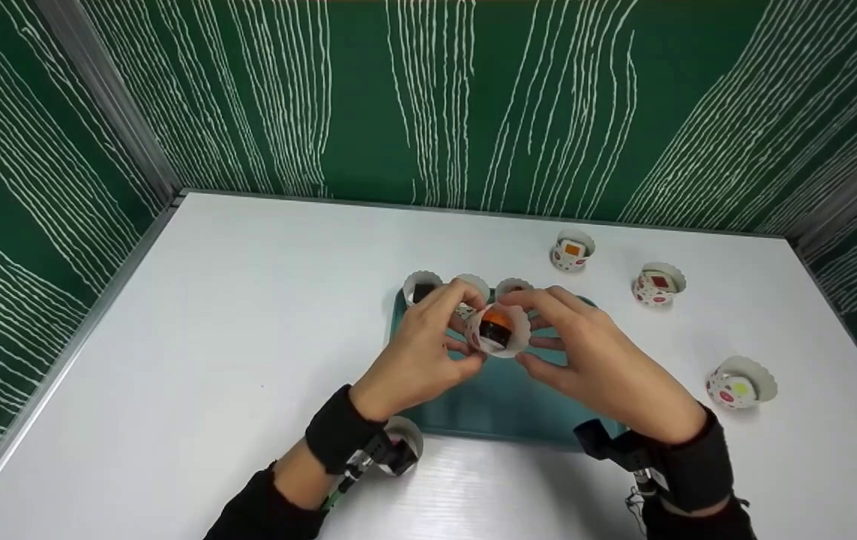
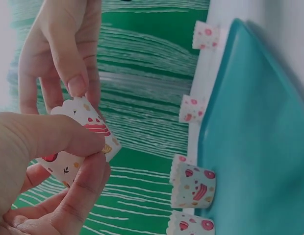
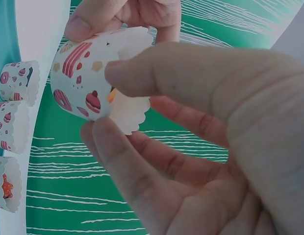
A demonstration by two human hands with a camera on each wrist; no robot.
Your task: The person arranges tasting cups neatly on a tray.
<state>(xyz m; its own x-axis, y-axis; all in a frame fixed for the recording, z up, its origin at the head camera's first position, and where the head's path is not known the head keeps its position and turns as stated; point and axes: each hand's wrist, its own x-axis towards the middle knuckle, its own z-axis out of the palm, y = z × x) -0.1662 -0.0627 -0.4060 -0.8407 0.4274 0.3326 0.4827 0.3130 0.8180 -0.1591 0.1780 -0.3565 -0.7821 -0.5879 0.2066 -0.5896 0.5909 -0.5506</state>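
We hold patterned paper cup (image 1: 522,334) between left hand (image 1: 424,349) and right hand (image 1: 585,349), raised over teal tray (image 1: 510,409). Thumbs and fingers of both curled, spread only as wide as cup, gripping its wall from opposite sides. Cup at fingertips, clear of palms, tilted, mouth toward head camera; orange-and-black piece (image 1: 495,328) inside. On white table (image 1: 263,300), right of tray, we see three more cups (image 1: 569,261).

No text, label, brand, number or sign is legible. The held paper cup (image 3: 81,81) bears pictorial prints only; white lines on the green wall (image 1: 361,97) form no readable characters; any marking in the cup (image 1: 762,379) nearest the desk's (image 1: 248,300) right edge is too small to read.
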